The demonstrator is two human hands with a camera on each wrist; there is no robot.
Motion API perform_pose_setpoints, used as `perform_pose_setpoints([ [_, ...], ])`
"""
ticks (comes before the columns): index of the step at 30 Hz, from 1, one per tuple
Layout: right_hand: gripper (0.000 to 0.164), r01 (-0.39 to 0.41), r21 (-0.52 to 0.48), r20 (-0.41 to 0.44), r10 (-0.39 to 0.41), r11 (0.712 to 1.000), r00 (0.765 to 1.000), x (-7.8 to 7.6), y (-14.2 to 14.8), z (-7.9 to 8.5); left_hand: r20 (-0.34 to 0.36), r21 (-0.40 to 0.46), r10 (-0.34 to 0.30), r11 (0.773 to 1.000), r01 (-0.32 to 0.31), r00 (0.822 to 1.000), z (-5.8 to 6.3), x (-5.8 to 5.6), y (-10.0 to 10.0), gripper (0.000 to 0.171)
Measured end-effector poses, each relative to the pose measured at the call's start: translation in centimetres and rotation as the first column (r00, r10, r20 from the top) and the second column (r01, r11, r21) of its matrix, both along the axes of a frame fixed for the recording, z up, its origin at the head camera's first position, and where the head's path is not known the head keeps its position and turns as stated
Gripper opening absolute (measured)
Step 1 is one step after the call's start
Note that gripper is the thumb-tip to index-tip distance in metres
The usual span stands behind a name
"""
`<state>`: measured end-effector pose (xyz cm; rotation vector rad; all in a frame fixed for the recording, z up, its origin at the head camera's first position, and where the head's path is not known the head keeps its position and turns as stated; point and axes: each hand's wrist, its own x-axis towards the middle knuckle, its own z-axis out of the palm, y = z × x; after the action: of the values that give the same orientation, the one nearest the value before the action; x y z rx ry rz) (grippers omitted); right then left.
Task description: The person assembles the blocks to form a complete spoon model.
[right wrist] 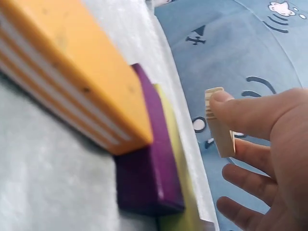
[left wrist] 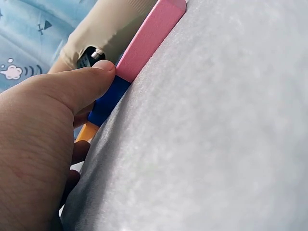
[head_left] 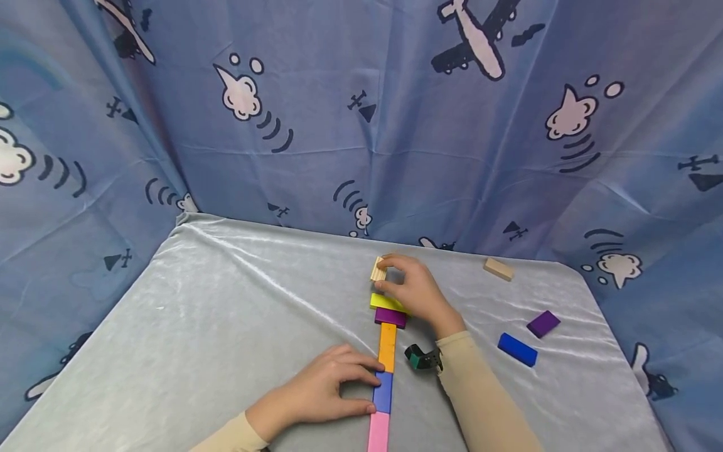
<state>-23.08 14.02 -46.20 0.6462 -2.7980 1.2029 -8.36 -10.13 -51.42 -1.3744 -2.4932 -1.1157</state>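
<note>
A row of wooden blocks runs away from me: a pink block (head_left: 379,433), a blue block (head_left: 382,392), an orange block (head_left: 386,348), then a purple block (head_left: 390,317) and a yellow block (head_left: 385,302) set crosswise. My left hand (head_left: 324,386) rests along the row's left side, thumb by the joint of pink and blue, fingertips at the blue block and the near end of the orange one. Beyond the yellow block, my right hand (head_left: 415,285) pinches a ridged, plain wood block (right wrist: 220,122) between thumb and finger; the remaining fingers are spread.
To the right lie a plain wood block (head_left: 499,269), a second purple block (head_left: 543,324) and a second blue block (head_left: 517,349). Pale grey cloth (head_left: 226,339) covers the table. A blue printed curtain (head_left: 316,125) hangs behind it.
</note>
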Motion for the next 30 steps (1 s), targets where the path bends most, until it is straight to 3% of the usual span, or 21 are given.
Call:
perform_pose_setpoints([
  [6,0.036,-0.048,0.045,-0.008,0.048,0.998,0.999,-0.5,-0.5,-0.8,-0.001,0.001,0.002,1.000,-0.002,1.000,0.2,0.0,-0.1,0.032],
  [16,0.036,-0.062,0.091,0.046,0.058,0.994,0.997,-0.5,-0.7,-1.2,0.075,-0.011,0.010,1.000,-0.009,0.997,0.6,0.1,0.1,0.033],
  [23,0.035,-0.078,0.092,0.064,0.072,0.993,0.995,-0.7,-0.5,-1.5,-0.001,0.011,-0.004,1.000,0.004,1.000,0.4,-0.1,0.2,0.031],
  [30,0.035,-0.097,0.094,0.059,0.091,0.991,0.994,-0.8,-0.4,-1.7,0.011,0.008,-0.003,1.000,0.003,1.000,0.3,-0.1,0.3,0.031],
])
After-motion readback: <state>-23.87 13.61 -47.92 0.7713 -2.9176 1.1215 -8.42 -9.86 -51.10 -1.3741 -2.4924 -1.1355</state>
